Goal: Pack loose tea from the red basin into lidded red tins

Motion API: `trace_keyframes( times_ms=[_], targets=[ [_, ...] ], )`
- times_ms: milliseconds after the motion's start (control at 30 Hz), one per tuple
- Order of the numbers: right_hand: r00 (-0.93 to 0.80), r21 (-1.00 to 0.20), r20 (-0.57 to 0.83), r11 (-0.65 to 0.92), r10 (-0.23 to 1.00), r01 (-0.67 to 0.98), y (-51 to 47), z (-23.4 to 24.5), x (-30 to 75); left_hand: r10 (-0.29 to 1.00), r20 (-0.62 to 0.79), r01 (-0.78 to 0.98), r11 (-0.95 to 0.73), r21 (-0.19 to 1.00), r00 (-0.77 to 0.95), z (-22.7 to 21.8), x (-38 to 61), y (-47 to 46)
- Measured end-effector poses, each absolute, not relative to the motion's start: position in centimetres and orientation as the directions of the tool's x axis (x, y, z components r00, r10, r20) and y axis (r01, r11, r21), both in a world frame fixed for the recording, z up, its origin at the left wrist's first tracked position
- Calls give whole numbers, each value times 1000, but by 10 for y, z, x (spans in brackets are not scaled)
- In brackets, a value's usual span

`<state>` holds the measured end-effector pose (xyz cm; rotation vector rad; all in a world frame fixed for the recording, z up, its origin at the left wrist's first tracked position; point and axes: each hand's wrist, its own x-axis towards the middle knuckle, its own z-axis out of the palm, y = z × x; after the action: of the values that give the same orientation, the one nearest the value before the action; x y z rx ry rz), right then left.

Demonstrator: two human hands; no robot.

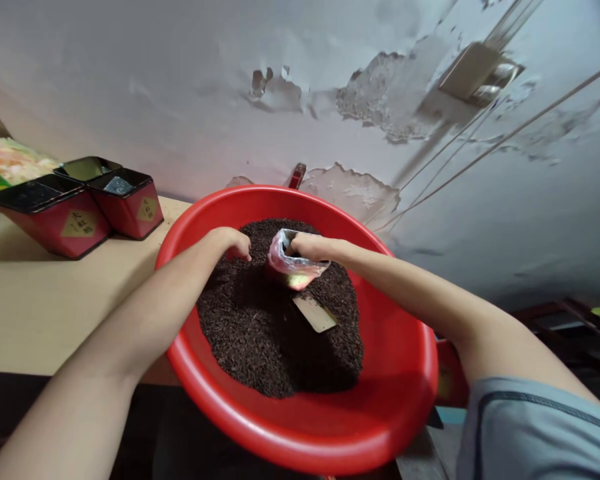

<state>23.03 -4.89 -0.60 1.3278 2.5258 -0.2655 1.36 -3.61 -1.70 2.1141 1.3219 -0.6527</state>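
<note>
Atop the far side of a heap of dark tea leaves point(265, 340) sits a small foil pouch point(294, 267), mouth open and tilted. The right hand point(307, 247) grips its upper edge. The left hand point(233, 241) is just beside it, curled closed with its fingertips down in the leaves. A tan card point(316, 313) lies flat on the heap nearer the person. All of it fills a red basin point(380, 413) on the pale surface point(25, 300), where open red tins point(55, 217) stand well apart at the left.

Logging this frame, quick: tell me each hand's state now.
Left hand: closed, fingers curled into the tea leaves.
Right hand: closed on the foil pouch, gripping its open mouth.
</note>
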Motion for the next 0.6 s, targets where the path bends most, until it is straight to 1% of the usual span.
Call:
trace_keyframes(
  times_ms=[67, 100, 133, 200, 267, 333, 400, 500, 600],
  targets=[
    [-566, -34, -416, 610, 712, 792, -49, 11, 234, 646, -648, 910, -358, 211, 404, -17, 15, -35],
    [-579, -44, -428, 624, 694, 780, -49, 20, 235, 650, -643, 910, -355, 216, 406, -17, 15, -35],
    [-578, -46, -428, 622, 695, 782, -49, 27, 235, 655, -637, 910, -350, 220, 406, -18, 15, -34],
    [-542, 3, -438, 604, 717, 797, -49, 34, 234, 666, -627, 913, -341, 224, 403, -19, 14, -32],
    [-504, 73, -495, 612, 708, 787, -51, 33, 230, 669, -627, 915, -335, 225, 399, -20, 13, -31],
    [-486, 100, -541, 626, 687, 773, -51, 28, 226, 663, -633, 915, -332, 230, 400, -19, 12, -30],
    [-473, 116, -562, 631, 678, 767, -50, 24, 224, 658, -635, 913, -329, 241, 405, -18, 12, -31],
    [-451, 187, -584, 653, 675, 734, -48, 21, 221, 659, -632, 912, -323, 252, 408, -18, 11, -29],
    [-473, 171, -567, 658, 674, 733, -50, 21, 219, 647, -639, 908, -335, 253, 417, -27, 12, -23]
  ],
)
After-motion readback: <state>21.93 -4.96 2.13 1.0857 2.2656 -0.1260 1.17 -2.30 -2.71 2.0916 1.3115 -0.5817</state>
